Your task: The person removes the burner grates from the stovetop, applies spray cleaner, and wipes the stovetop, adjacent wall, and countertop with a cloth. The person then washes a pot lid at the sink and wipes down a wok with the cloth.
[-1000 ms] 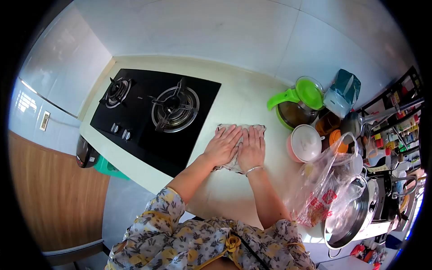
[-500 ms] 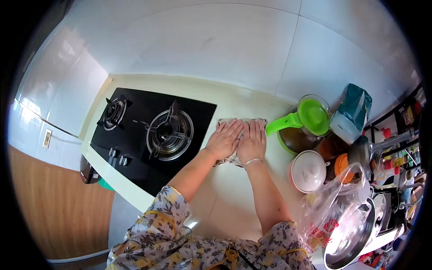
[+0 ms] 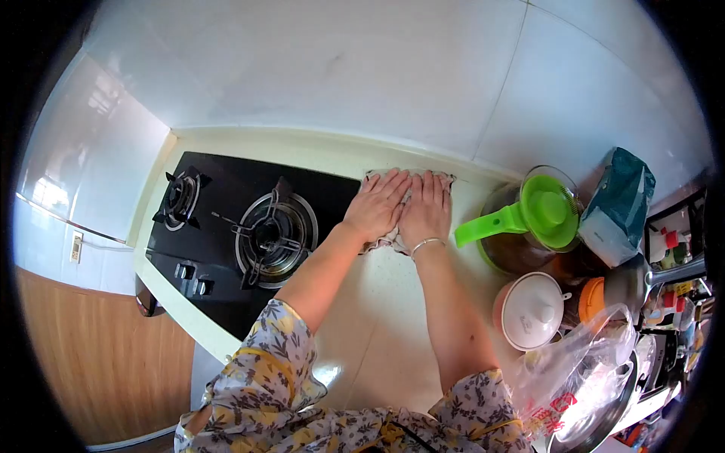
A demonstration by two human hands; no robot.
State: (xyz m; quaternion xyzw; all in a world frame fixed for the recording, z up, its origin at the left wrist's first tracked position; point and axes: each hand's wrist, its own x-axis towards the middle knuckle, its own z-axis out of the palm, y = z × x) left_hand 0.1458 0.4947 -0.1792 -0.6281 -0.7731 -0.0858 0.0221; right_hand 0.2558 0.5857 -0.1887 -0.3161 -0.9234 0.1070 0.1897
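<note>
A crumpled pale cloth with dark edging (image 3: 394, 240) lies on the cream countertop (image 3: 385, 317), right of the black gas stove. My left hand (image 3: 380, 202) presses flat on its left part, fingers stretched out toward the wall. Beside it, my right hand (image 3: 424, 213), with a bracelet at the wrist, lies flat on the right part, fingers also straight. The two hands are close together, touching or nearly so. Most of the cloth is hidden under them. Its far edge is near the foot of the wall.
Left stands the gas stove (image 3: 219, 219) with two burners. On the right are a green strainer (image 3: 550, 211) over a glass vessel, a teal-and-white packet (image 3: 618, 204), a white lidded pot (image 3: 531, 311), an orange-lidded jar (image 3: 592, 299) and a clear plastic bag (image 3: 566, 377).
Both hands have slid with the cloth away from my body, closer to the wall. The head view has shifted slightly as well.
</note>
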